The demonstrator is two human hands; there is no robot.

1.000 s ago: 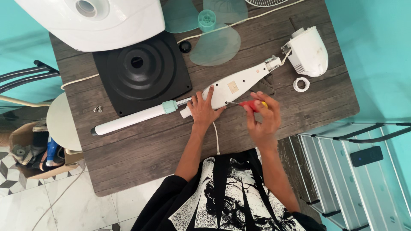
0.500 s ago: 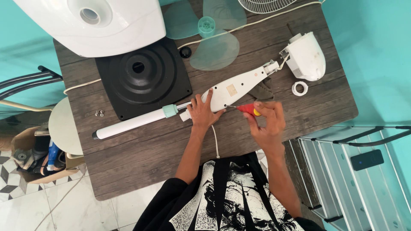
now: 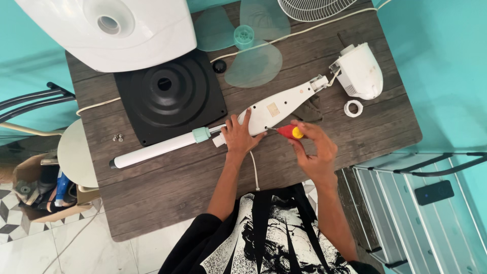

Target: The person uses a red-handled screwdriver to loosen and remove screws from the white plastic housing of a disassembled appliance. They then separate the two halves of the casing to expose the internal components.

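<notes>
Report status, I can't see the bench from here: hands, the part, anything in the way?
Left hand pressing down the long white plastic fan column. Right hand gripping a red-handled screwdriver, tip at the column. Nothing blocking; small white plastic ring lies apart.

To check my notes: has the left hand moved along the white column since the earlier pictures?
No. The left hand still presses the white column just right of its green collar.

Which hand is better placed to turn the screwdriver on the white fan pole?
Probably the right hand: it already grips the red-handled screwdriver, whose tip points at the white fan pole. The left hand lies flat on the pole, steadying it.
</notes>
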